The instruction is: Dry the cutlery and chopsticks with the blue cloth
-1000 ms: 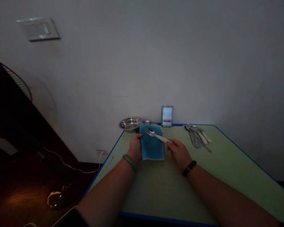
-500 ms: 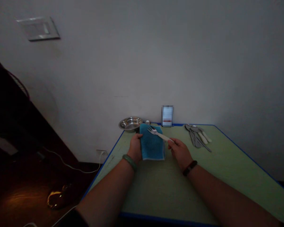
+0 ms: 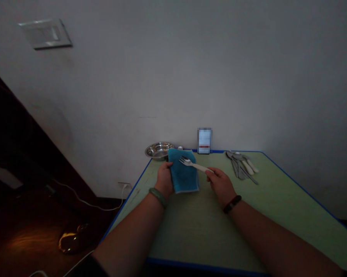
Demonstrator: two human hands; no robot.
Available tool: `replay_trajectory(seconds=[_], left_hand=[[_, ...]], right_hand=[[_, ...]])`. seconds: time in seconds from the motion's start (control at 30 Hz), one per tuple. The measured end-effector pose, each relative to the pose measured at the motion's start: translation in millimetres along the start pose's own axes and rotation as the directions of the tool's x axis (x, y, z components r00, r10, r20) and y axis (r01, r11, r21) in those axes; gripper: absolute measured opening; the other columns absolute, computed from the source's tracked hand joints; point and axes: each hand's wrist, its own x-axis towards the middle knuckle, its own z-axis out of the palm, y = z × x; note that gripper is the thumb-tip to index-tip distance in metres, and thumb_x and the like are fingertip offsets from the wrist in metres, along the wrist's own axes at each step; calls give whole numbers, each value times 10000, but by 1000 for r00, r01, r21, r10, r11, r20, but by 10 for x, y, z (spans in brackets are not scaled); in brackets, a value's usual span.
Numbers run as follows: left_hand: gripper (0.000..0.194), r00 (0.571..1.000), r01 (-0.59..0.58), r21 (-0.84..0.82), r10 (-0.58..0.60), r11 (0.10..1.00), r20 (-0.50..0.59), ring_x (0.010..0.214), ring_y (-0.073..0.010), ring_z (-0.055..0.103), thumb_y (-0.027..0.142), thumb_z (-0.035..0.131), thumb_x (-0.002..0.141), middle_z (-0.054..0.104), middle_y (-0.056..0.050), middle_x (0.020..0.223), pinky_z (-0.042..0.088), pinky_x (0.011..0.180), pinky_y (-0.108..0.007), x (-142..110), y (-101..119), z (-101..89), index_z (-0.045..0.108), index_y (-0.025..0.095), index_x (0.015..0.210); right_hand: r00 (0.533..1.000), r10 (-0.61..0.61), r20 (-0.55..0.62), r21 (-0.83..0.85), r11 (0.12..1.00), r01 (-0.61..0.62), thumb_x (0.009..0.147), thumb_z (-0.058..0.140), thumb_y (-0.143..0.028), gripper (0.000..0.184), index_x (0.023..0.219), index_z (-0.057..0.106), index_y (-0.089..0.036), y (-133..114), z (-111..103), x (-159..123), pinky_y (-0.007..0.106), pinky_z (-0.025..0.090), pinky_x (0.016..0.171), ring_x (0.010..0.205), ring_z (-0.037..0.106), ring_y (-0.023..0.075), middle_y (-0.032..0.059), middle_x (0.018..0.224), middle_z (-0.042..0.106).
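Note:
My left hand grips a folded blue cloth by its left edge, thumb in front and the other fingers hidden behind. In my right hand is a fork, pinched by its pale handle. Its metal tines point left and lie in front of the cloth's upper part; whether they touch it I cannot tell. Just beyond the cloth, at the table's back left corner, stands a shiny metal bowl. Several spoons and other cutlery lie in a pile to the right of my right hand.
The pale green table has a blue edge and stands against a grey wall. A phone with a lit, blurred screen leans at its back edge. Beside the bowl is a small whitish object. A white cable runs to a wall socket at left.
The blue cloth has shifted slightly left and tilted a little in my left hand. The fork's tines sit slightly lower against it. Both hands keep their hold.

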Motion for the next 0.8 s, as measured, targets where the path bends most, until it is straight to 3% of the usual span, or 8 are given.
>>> replay_trajectory(seconds=[0.27, 0.47, 0.63, 0.8], left_hand=[[503, 998, 60, -1, -60, 998, 0, 666, -313, 727, 262, 445, 729, 757, -152, 747, 588, 698, -442, -31, -10, 32, 676, 21, 1106], [515, 999, 30, -64, -31, 998, -14, 662, -314, 726, 256, 445, 725, 762, -130, 751, 583, 717, -463, -41, 12, 30, 671, 57, 1142], [526, 999, 39, -66, -40, 997, -10, 715, -326, 736, 237, 458, 712, 770, -142, 797, 573, 789, -482, -21, 13, 10, 663, 40, 1154], [498, 998, 56, -28, -56, 998, -9, 695, -321, 735, 231, 461, 715, 766, -136, 767, 585, 748, -467, -27, -14, 30, 672, 40, 1124]], right_hand=[[997, 10, 75, -16, 1000, -8, 726, 628, -514, 356, 837, 681, -180, 27, 19, 2, 254, 277, 471, 485, 378, 101, -48, 590, 511], [999, 36, 13, 24, 999, -36, 682, 650, -490, 328, 773, 666, -176, -27, -2, 2, 258, 270, 467, 498, 392, 107, -52, 563, 484], [999, 47, -24, 84, 995, -45, 659, 671, -530, 404, 845, 659, -171, -25, -10, 18, 255, 257, 456, 488, 389, 104, -56, 570, 491], [998, 33, 47, 74, 997, -36, 686, 664, -528, 409, 879, 665, -169, 23, 12, 6, 249, 254, 450, 483, 375, 94, -52, 593, 501]])
